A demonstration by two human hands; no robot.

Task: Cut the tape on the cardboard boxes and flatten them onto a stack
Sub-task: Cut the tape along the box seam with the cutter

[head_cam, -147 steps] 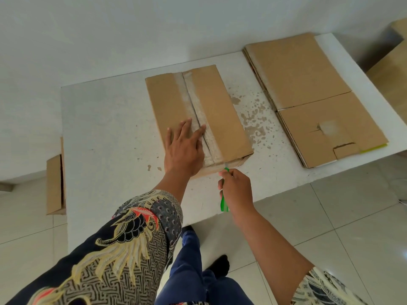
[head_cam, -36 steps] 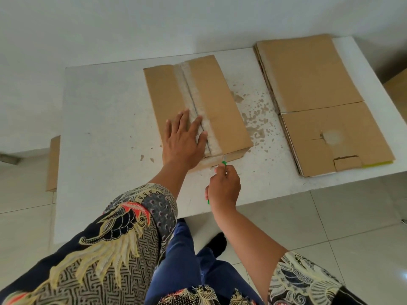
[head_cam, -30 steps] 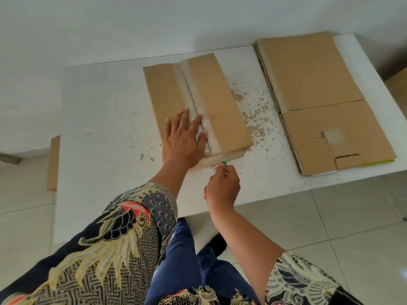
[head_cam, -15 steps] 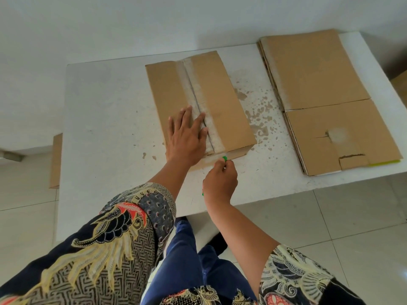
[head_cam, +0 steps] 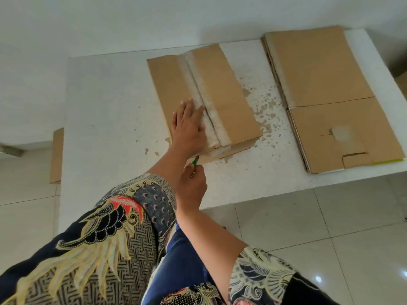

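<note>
Pressing box (head_cam: 222, 93) flat: left hand (head_cam: 187, 128) (fingers straight).

Box under my left hand (head_cam: 189, 128): matt brown cardboard box (head_cam: 222, 100), whitish torn tape (head_cam: 209, 106)
Cutter (head_cam: 195, 162): green plastic
Table (head_cam: 110, 111): white, speckled, chipped
Floor (head_cam: 330, 221): glossy tile
My sleeve (head_cam: 105, 234): patterned cloth

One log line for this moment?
left hand flat on taped box | right hand grips green cutter at near edge | stack beside
</note>
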